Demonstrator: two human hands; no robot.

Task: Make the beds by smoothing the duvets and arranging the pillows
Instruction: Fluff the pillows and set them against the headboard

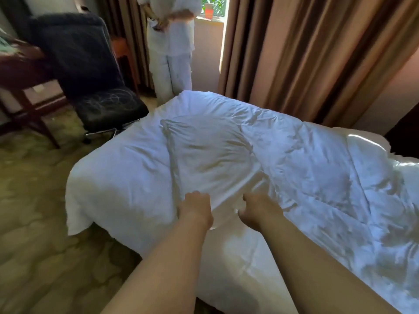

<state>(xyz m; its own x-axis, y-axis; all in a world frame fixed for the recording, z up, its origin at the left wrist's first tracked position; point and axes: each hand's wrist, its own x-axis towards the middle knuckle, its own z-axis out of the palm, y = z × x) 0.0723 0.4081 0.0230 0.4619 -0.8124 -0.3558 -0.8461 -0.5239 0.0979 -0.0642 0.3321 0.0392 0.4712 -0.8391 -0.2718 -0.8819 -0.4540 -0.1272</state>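
White cotton fills most of what I see: one bed, one rumpled duvet spread across it, and one pillow lying on top of the duvet toward the foot end. My two hands are out in front of me at the near edge of that pillow, side by side with a small gap between them. My left hand is closed on the pillow's near left corner, the fabric bunching into folds that run away from my knuckles. My right hand is curled on the near right edge, fingers hooked into the cloth, so both are clamped on the same pillow. The pillow stretches away from my hands diagonally, its far corner pointing toward the chair, and its body lies just beyond my fingers, well creased. The duvet is wrinkled everywhere, with sunlight glaring on its far right part, and its left edge hangs down over the side of the bed. Beyond the bed I count one black office chair on the patterned carpet, one dark wooden table at the far left, and brown curtains on both sides of one window. One other person in white clothes stands by that window, near the foot of the bed, and one orange cup sits on the sill.
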